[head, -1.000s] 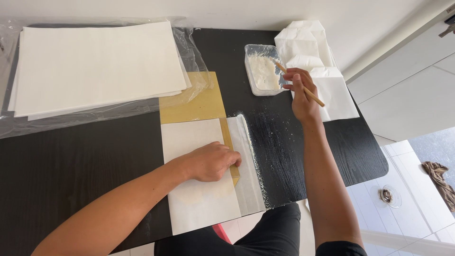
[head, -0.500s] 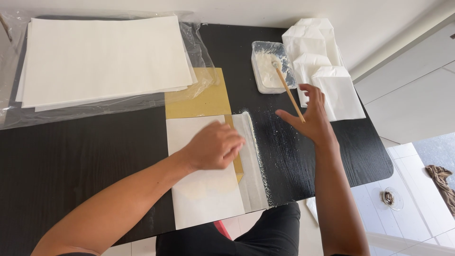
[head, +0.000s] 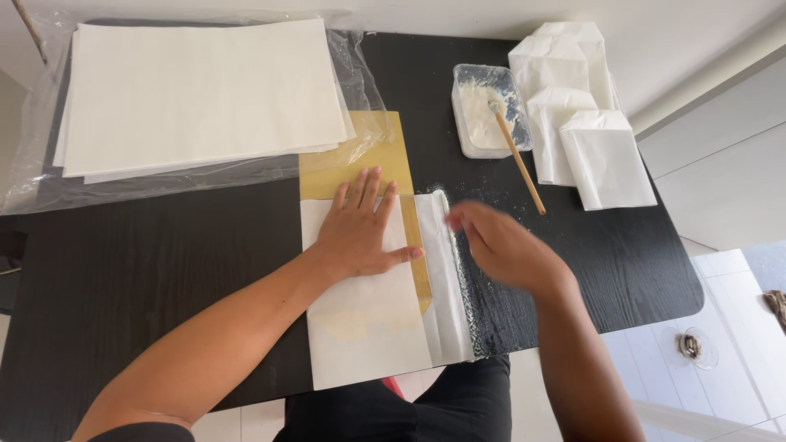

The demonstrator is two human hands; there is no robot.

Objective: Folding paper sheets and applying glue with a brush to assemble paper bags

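My left hand (head: 360,225) lies flat, fingers spread, on a white folded paper sheet (head: 360,327) that rests over a tan board (head: 360,155) on the black table (head: 147,270). My right hand (head: 495,245) hovers blurred just right of the sheet's glued right flap (head: 446,286), holding nothing. A wooden-handled brush (head: 517,155) leans in a clear tub of white paste (head: 487,110) at the back right.
A large stack of white sheets on clear plastic (head: 205,94) fills the back left. Finished white paper bags (head: 585,123) lie at the back right beside the tub. The table's front edge is at my lap; tiled floor lies to the right.
My right hand set the brush down in the paste tub and came back to the sheet's right flap. My left hand shifted up slightly and spread flat.
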